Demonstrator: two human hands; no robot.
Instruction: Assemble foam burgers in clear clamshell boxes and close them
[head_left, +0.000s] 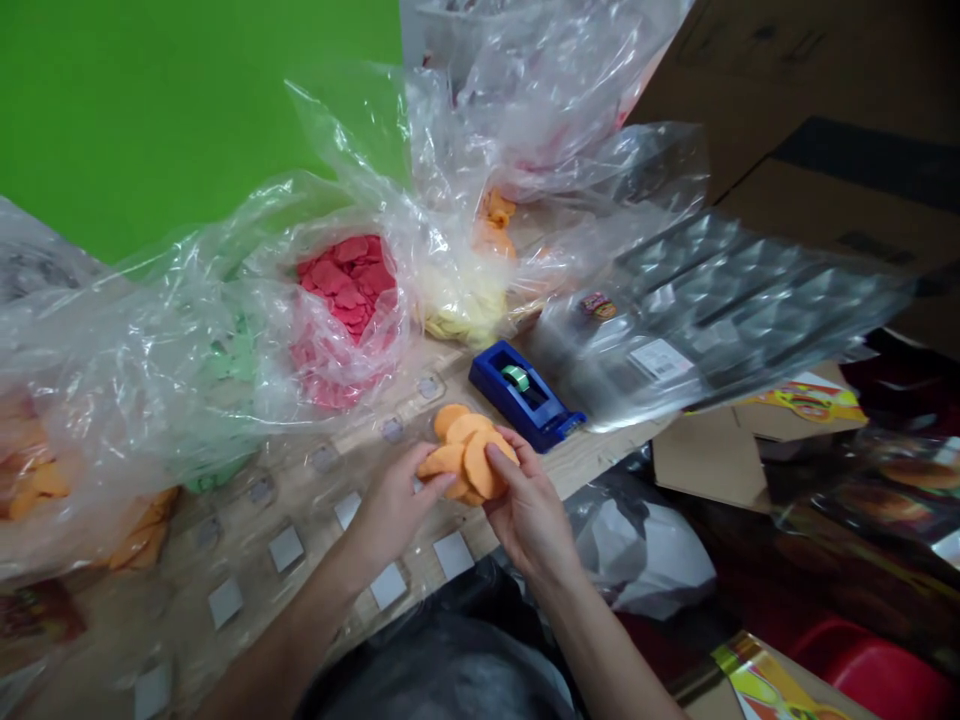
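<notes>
Both my hands hold a small bunch of flat orange foam pieces [466, 452] just above the wooden table's front edge. My left hand [393, 505] pinches the bunch from the left with thumb and fingers. From the right, my right hand [526, 505] wraps around it, thumb pressed on the front piece. A blue tape dispenser [525, 394] with a green roll lies just behind the pieces.
Clear plastic bags hold red pieces [346, 280], yellow pieces [463, 318], orange pieces [496, 225] and more at the left. Grey square tabs [286, 547] sit in rows on the wooden table [352, 440]. Stacked clear blister trays [712, 300] and cardboard [701, 460] lie at right.
</notes>
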